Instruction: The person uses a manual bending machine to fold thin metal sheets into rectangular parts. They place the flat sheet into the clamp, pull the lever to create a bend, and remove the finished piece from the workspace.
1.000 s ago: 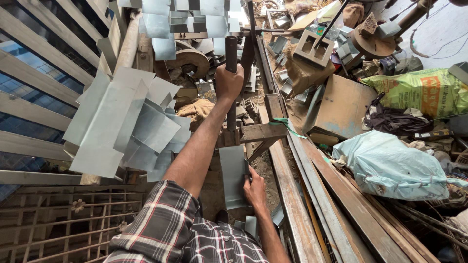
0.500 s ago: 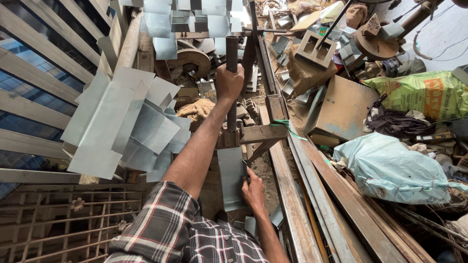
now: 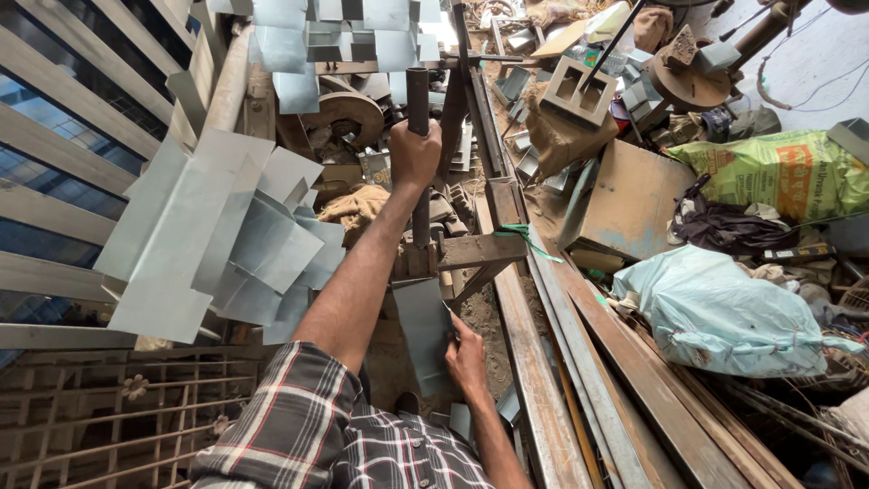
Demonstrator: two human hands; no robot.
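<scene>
Right hand (image 3: 468,360): nearest, fingers closed on edge of grey sheet-metal piece (image 3: 424,333), which sits under the press. Left hand (image 3: 415,154): farther up, fist clenched round dark upright lever handle (image 3: 417,100). Stacked cut metal sheets (image 3: 213,235) lie left; pale plastic sack (image 3: 724,312) right.

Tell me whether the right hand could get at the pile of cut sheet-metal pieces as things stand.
Probably not without letting go. The right hand holds the sheet piece at the press, and the pile of cut pieces lies on the far side of the left arm, whose left hand grips the lever handle.
</scene>
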